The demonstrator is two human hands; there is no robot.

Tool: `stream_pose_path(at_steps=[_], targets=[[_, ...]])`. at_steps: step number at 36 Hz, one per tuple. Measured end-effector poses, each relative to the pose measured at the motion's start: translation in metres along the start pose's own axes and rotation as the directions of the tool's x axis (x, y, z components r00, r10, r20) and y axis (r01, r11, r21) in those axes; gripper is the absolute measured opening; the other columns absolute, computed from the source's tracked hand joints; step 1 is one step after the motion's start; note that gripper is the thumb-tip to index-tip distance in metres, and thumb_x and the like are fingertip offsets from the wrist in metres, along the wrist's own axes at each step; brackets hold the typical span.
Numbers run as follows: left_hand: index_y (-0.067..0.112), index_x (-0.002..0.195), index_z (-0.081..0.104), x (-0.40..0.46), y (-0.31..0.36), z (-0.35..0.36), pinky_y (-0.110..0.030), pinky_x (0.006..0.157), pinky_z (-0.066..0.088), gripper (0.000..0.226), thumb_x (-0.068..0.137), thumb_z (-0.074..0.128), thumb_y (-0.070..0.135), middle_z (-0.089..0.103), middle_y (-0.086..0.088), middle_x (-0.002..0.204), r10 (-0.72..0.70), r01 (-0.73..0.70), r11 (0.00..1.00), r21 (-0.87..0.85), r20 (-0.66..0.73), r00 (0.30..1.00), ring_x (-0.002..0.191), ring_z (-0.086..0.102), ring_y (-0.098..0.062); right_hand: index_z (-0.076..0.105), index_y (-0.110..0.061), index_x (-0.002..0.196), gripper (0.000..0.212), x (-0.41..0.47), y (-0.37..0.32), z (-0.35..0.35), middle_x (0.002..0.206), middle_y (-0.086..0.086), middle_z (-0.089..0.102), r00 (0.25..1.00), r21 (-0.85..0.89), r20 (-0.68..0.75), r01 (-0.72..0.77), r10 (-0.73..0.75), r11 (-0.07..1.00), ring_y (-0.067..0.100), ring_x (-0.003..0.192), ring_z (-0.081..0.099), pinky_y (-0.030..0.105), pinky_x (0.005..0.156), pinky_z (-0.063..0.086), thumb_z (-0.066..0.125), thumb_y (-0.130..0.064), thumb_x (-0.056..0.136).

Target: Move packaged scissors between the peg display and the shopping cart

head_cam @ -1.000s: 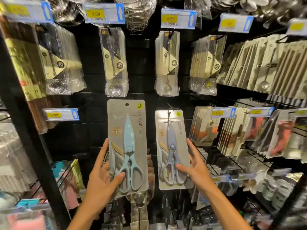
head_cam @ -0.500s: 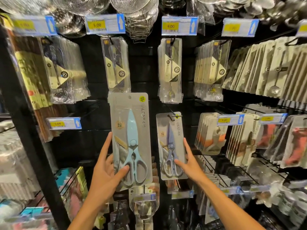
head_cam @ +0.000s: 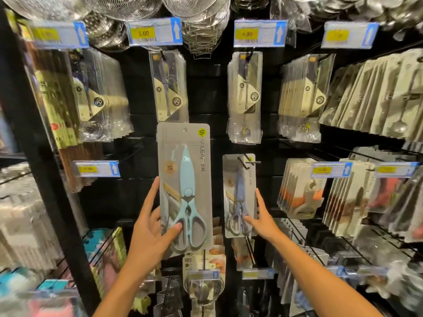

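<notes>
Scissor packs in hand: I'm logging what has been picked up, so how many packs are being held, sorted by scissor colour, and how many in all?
Light blue scissors pack, gripped in the left hand: 1
Darker grey-blue scissors pack, gripped by the right hand while on its peg: 1
Total: 2

Both my bare forearms reach up and forward from the bottom of the view, angled slightly toward each other. My left hand [head_cam: 153, 227] is raised with the wrist bent back, fingers extended upward along the left edge of the tall grey card pack of pale blue scissors [head_cam: 184, 188], thumb pressed across its front. My right hand [head_cam: 261, 219] sits a little farther out, index finger pointing up the right edge of the smaller-looking grey card pack of blue-grey scissors [head_cam: 239, 195], thumb on its face.
</notes>
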State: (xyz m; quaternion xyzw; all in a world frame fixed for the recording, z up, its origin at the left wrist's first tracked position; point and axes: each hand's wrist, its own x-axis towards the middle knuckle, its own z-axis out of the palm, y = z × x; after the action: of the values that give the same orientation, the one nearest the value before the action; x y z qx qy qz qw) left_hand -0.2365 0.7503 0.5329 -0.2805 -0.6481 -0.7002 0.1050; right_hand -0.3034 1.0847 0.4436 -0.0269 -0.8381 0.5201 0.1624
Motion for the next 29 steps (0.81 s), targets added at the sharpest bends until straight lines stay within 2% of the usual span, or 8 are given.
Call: stream_pose_path(at_steps=[5, 8, 11, 13, 16, 20, 26, 29], targets=[[0.045, 0.156, 0.023, -0.002, -0.001, -0.004, -0.030, 0.096, 0.057, 0.102, 0.084, 0.069, -0.010, 0.065, 0.013, 0.135, -0.007, 0.007, 1.000, -0.007, 0.021, 1.000, 0.126, 0.063, -0.016, -0.012, -0.035, 0.157, 0.128, -0.012, -0.002, -0.003, 0.166, 0.009, 0.009, 0.991, -0.120, -0.061, -0.129, 0.122, 0.984, 0.031, 0.152, 0.013, 0.053, 0.122, 0.019, 0.087, -0.022, 0.076], [0.042, 0.157, 0.021, -0.003, 0.000, -0.007, -0.027, 0.096, 0.056, 0.102, 0.084, 0.068, -0.012, 0.065, 0.019, 0.133, -0.010, 0.010, 1.000, 0.003, 0.034, 0.999, 0.126, 0.063, -0.012, -0.003, -0.040, 0.157, 0.113, -0.036, -0.013, 0.001, 0.166, 0.001, 0.010, 0.998, -0.085, -0.040, -0.053, 0.049, 0.995, 0.023, 0.153, 0.013, 0.049, 0.122, 0.022, 0.081, -0.027, 0.083], [0.041, 0.157, 0.021, -0.006, 0.000, -0.007, -0.030, 0.099, 0.055, 0.101, 0.084, 0.068, -0.012, 0.064, 0.017, 0.135, -0.010, 0.010, 1.000, 0.000, 0.048, 0.999, 0.126, 0.062, -0.013, 0.018, -0.056, 0.147, 0.081, -0.067, -0.034, 0.007, 0.155, -0.011, 0.036, 0.999, -0.019, 0.021, 0.034, -0.033, 0.999, 0.013, 0.143, 0.037, 0.036, 0.113, 0.041, 0.072, -0.036, 0.090], [0.039, 0.158, 0.020, -0.008, -0.003, -0.007, -0.032, 0.099, 0.055, 0.100, 0.085, 0.067, -0.013, 0.064, 0.010, 0.138, -0.021, 0.021, 1.000, -0.010, 0.058, 0.998, 0.128, 0.062, -0.017, 0.027, -0.054, 0.145, 0.066, -0.085, -0.057, 0.015, 0.144, -0.019, 0.049, 0.993, 0.057, 0.081, 0.077, -0.082, 0.995, 0.005, 0.132, 0.050, 0.027, 0.103, 0.049, 0.065, -0.039, 0.092], [0.037, 0.159, 0.019, -0.008, -0.006, -0.002, -0.031, 0.099, 0.054, 0.100, 0.087, 0.066, -0.014, 0.063, 0.001, 0.140, -0.034, 0.035, 0.999, -0.014, 0.070, 0.997, 0.129, 0.061, -0.021, 0.031, -0.040, 0.152, 0.065, -0.107, -0.091, 0.026, 0.138, -0.019, 0.055, 0.973, 0.159, 0.098, 0.190, -0.207, 0.969, 0.002, 0.127, 0.055, 0.026, 0.104, 0.049, 0.060, -0.033, 0.094], [0.039, 0.159, 0.017, -0.011, -0.010, 0.007, -0.033, 0.100, 0.054, 0.101, 0.088, 0.069, -0.009, 0.063, -0.001, 0.140, -0.041, 0.043, 0.999, -0.015, 0.111, 0.993, 0.129, 0.061, -0.021, 0.012, -0.045, 0.155, 0.085, -0.121, -0.125, 0.033, 0.142, -0.023, 0.045, 0.963, 0.223, 0.115, 0.215, -0.244, 0.951, -0.010, 0.123, 0.054, 0.009, 0.092, 0.047, 0.066, -0.029, 0.092], [0.044, 0.158, 0.012, -0.019, -0.016, 0.015, -0.038, 0.099, 0.056, 0.105, 0.085, 0.072, -0.003, 0.066, -0.004, 0.136, -0.083, 0.094, 0.994, -0.057, 0.164, 0.983, 0.126, 0.064, -0.022, 0.004, -0.059, 0.151, 0.105, -0.129, -0.132, 0.040, 0.148, -0.033, 0.039, 0.959, 0.181, 0.130, 0.228, -0.253, 0.957, 0.004, 0.122, 0.062, 0.041, 0.095, 0.058, 0.077, -0.020, 0.087], [0.047, 0.157, 0.008, -0.020, -0.020, 0.013, -0.036, 0.095, 0.057, 0.111, 0.083, 0.076, 0.001, 0.069, 0.001, 0.132, -0.133, 0.144, 0.989, -0.024, 0.256, 0.958, 0.122, 0.066, -0.022, 0.009, -0.063, 0.149, 0.107, -0.139, -0.123, 0.041, 0.148, -0.033, 0.039, 0.970, 0.171, 0.082, 0.212, -0.228, 0.962, 0.006, 0.122, 0.062, 0.043, 0.092, 0.059, 0.081, -0.019, 0.083]])
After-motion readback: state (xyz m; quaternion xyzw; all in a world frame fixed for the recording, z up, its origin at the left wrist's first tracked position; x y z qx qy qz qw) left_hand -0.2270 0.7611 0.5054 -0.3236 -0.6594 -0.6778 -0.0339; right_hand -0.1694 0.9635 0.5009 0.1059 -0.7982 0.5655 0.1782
